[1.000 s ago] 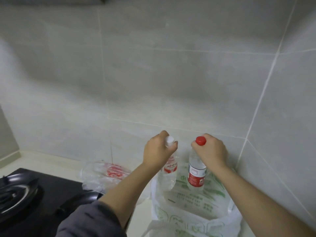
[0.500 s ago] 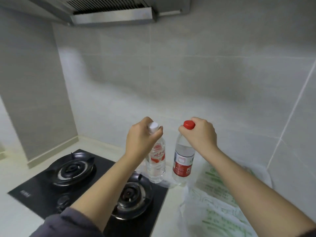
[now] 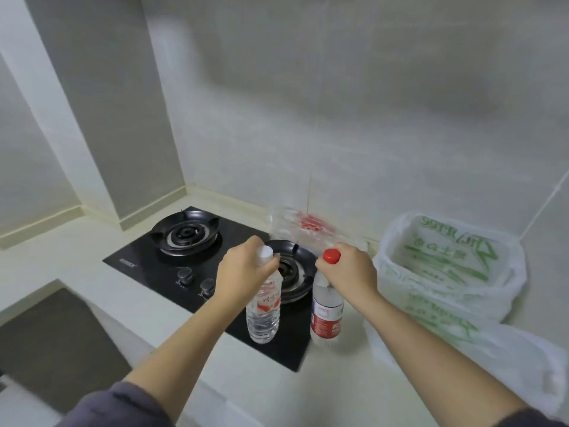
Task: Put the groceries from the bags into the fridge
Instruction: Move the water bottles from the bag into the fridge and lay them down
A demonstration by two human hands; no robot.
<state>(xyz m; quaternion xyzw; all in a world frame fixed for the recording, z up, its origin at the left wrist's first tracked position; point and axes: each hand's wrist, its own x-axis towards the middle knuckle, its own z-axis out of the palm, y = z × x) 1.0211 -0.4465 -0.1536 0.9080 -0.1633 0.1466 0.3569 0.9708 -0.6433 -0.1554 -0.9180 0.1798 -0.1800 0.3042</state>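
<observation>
My left hand (image 3: 243,269) grips the neck of a clear water bottle with a white cap (image 3: 263,312), which hangs upright over the hob. My right hand (image 3: 351,272) grips the neck of a second water bottle with a red cap and red label (image 3: 326,318), also upright, beside the first. Both bottles are held in the air above the counter. A white plastic bag with green print (image 3: 446,272) stands open on the counter to the right. A clear plastic bag with red print (image 3: 301,226) lies crumpled against the back wall.
A black two-burner gas hob (image 3: 184,238) with two knobs sits in the pale counter (image 3: 92,248) under the bottles. Tiled walls close in the back and right. A wall pillar stands at the left. The counter's front edge drops to a dark floor at the lower left.
Both hands have carried the bottles out of the white bag and leftward over the hob. The view has swung left and tilted down, so the bag now sits at the right.
</observation>
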